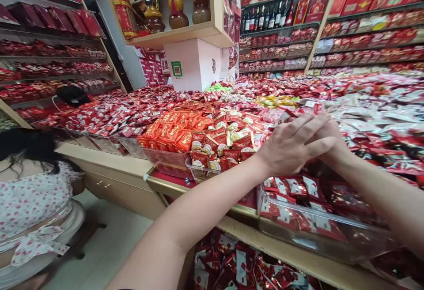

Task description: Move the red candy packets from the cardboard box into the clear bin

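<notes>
My left hand reaches over the candy display and lies across my right hand, its fingers stretched out. Most of my right hand's fingers are hidden behind the left. Under both hands is a clear plastic bin of red-and-white wrapped candies. Whether either palm touches the packets I cannot see. To the left of my left wrist sit durian candies in red and cream wrappers, in another clear bin. Beyond them are orange-red packets.
Another person sits at the left by the counter. A black cap rests on the candies there. A white box-shaped post with a green QR sign stands behind. Shelves of bottles and red boxes line the back.
</notes>
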{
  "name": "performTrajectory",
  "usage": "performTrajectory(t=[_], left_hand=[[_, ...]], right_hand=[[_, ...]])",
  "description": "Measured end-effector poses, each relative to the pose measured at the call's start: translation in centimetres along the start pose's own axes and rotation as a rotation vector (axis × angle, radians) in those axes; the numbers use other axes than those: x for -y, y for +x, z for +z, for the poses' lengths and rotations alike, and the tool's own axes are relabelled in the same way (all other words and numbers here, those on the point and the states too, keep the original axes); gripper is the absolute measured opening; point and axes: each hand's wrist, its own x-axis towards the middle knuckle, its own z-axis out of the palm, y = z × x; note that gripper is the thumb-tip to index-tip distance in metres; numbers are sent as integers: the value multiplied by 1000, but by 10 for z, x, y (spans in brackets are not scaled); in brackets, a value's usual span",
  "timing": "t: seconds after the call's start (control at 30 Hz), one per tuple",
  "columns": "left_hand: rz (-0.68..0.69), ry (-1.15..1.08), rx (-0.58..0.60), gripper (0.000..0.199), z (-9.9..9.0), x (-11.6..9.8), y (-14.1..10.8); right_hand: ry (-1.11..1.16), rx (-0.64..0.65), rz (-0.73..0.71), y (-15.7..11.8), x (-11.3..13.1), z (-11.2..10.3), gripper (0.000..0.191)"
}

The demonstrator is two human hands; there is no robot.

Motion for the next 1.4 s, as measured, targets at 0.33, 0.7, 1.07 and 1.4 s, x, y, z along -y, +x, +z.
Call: performTrajectory(t=[0.33,0.7,1.07,1.4], left_hand=[[-250,-256,-282,50,-1,14,-3],[-378,-498,-434,65,3,15,-8],[-303,-241,-403,71,-3,18,-8],[-292,-157,-309,71,-8,19,-13]], right_hand=[[-109,12,-95,38,0,-42,15],[3,-62,-127,41,16,-46,20],[527,-23,217,40,23,-34,25],[440,161,107,35,26,-29,35]])
